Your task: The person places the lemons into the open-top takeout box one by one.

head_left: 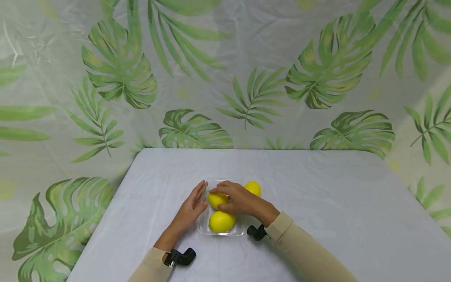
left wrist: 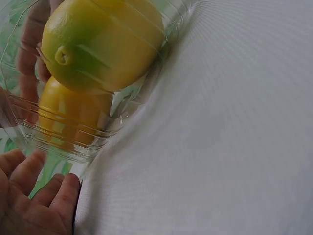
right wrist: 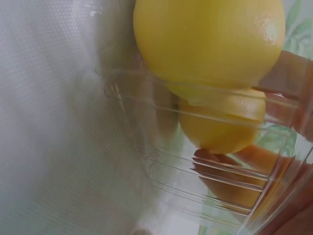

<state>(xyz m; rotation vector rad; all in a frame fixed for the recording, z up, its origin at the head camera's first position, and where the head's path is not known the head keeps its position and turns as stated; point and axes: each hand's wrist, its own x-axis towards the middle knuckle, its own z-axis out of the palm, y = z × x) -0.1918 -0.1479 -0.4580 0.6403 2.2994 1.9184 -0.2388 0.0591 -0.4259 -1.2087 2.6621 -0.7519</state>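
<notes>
A clear plastic container (head_left: 204, 231) stands on the table with two yellow lemons in it. The front lemon (head_left: 222, 222) lies near the container's close end; a green patch shows on it in the left wrist view. My right hand (head_left: 241, 199) reaches over the right wall and grips the rear lemon (head_left: 215, 200) between thumb and fingers, inside the container. Along the left wall is my left hand (head_left: 190, 210), its fingers fairly straight and pointing away, right at the container's side. A third lemon (head_left: 253, 188) lies outside the container, just beyond the right hand and partly hidden by it.
A white cloth covers the table (head_left: 334, 203), whose far edge meets a leaf-printed curtain (head_left: 260, 51). Black wrist cameras sit on both wrists, the right one (head_left: 256, 232) close to the container's near right corner.
</notes>
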